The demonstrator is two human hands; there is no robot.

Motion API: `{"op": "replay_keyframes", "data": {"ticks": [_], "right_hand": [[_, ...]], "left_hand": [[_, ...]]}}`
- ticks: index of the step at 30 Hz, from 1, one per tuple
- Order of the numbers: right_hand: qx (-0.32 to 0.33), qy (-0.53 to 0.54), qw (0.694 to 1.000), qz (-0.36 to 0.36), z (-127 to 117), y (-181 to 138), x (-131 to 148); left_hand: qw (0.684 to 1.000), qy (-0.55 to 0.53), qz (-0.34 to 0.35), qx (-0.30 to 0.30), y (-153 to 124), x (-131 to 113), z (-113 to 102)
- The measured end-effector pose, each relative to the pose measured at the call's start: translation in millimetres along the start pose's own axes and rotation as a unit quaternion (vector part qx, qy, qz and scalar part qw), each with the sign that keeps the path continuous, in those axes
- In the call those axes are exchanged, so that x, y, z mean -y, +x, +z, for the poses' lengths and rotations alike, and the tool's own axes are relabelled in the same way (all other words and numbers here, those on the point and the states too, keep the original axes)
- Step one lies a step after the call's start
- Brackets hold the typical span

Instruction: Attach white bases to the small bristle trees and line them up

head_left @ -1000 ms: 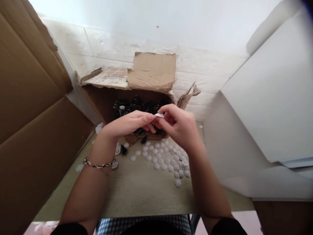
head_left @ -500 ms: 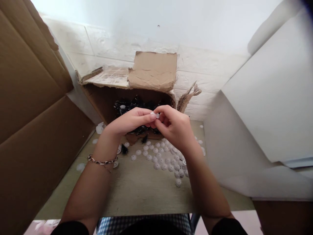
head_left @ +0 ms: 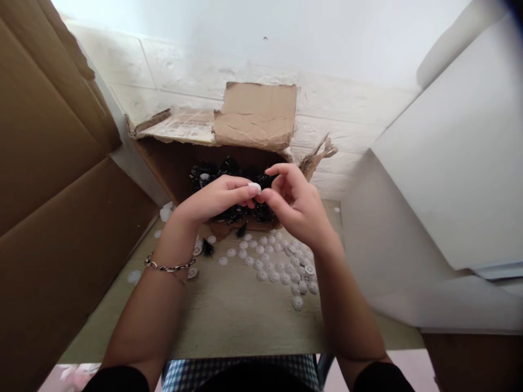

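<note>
My left hand (head_left: pixel 214 198) is closed, pinching a small white disc (head_left: pixel 255 186) between thumb and fingers in front of the box. Close beside it, my right hand (head_left: pixel 301 209) has its index finger raised away from the thumb, with nothing visible between them. The right thumb tip is right by the disc; whether it touches I cannot tell. Behind and below the hands lie black bristly pieces (head_left: pixel 231 215) heaped in the box opening. Many white round discs (head_left: pixel 280 267) with small centre holes are spread on the table under my right hand.
An open, torn cardboard box (head_left: pixel 255 128) stands against the white brick-patterned wall. Two loose black pieces (head_left: pixel 207 248) lie on the wooden table (head_left: pixel 241 321). A tall brown cardboard sheet (head_left: pixel 61 245) borders the left side, a white panel (head_left: pixel 441 163) the right.
My right index finger has lifted off the white disc and the hand has opened, shifting slightly right. The left hand keeps hold of the disc.
</note>
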State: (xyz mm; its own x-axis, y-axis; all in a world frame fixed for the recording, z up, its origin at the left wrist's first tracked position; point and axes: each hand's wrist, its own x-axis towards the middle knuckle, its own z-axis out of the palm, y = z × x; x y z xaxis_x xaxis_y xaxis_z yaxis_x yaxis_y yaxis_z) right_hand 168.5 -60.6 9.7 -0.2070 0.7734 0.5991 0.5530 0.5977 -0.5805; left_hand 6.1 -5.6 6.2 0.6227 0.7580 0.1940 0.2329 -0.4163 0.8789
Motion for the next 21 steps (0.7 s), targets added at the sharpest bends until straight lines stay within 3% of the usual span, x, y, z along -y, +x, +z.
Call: {"op": "replay_keyframes", "data": {"ticks": [3,5,8,11,13,17,21], "right_hand": [[-0.048,-0.043,0.998,0.009,-4.6,1.9,-3.9],[-0.020,-0.082,0.996,0.010,-4.4,1.1,-9.0],[0.131,-0.146,0.980,0.029,9.7,-4.0,-20.4],[0.261,-0.265,0.920,0.122,41.1,-10.3,-32.7],[0.279,-0.333,0.886,0.160,64.9,-13.0,-39.3],[0.305,-0.347,0.878,0.128,97.8,-15.6,-50.2],[0.292,-0.361,0.875,0.140,107.6,-18.0,-60.9]], "left_hand": [[0.999,0.016,-0.011,-0.026,-1.9,2.9,-6.0],[0.999,0.030,-0.015,-0.041,-3.1,4.6,-9.8],[0.997,0.038,-0.018,-0.060,-4.2,6.7,-13.4],[0.997,0.040,-0.023,-0.062,-3.9,8.6,-14.7],[0.997,0.047,-0.028,-0.059,-3.4,9.6,-15.1],[0.996,0.063,-0.036,-0.045,-3.2,11.0,-16.4],[0.997,0.065,-0.038,-0.034,-3.4,12.2,-17.4]]}}
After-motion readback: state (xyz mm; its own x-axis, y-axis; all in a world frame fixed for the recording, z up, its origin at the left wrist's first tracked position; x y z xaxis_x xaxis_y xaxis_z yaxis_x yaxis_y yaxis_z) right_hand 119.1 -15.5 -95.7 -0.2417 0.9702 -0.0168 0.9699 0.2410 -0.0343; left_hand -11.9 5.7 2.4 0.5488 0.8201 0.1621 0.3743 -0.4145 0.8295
